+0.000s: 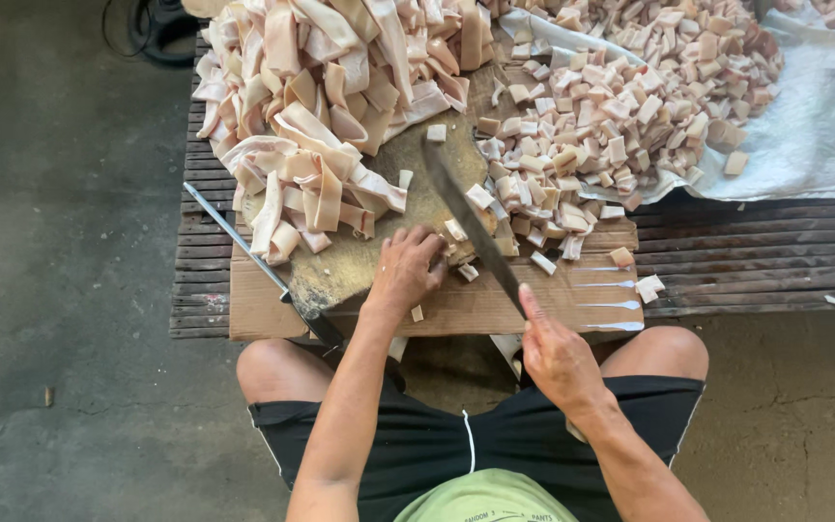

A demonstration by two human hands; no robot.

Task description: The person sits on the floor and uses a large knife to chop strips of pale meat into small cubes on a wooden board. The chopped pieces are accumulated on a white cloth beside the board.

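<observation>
My right hand grips the handle of a long dark knife, its blade angled up and left over a round wooden chopping block. On the block, my left hand presses down on a strip of pale pork skin beside the blade. A heap of long pink-white skin strips lies at the block's far left. Cut square pieces are piled to the right, some on the block's edge.
A second knife lies at the block's left, handle toward my knee. Flat cardboard sits under the block on a low slatted wooden platform. White plastic sheeting holds the cut pieces. Concrete floor surrounds everything.
</observation>
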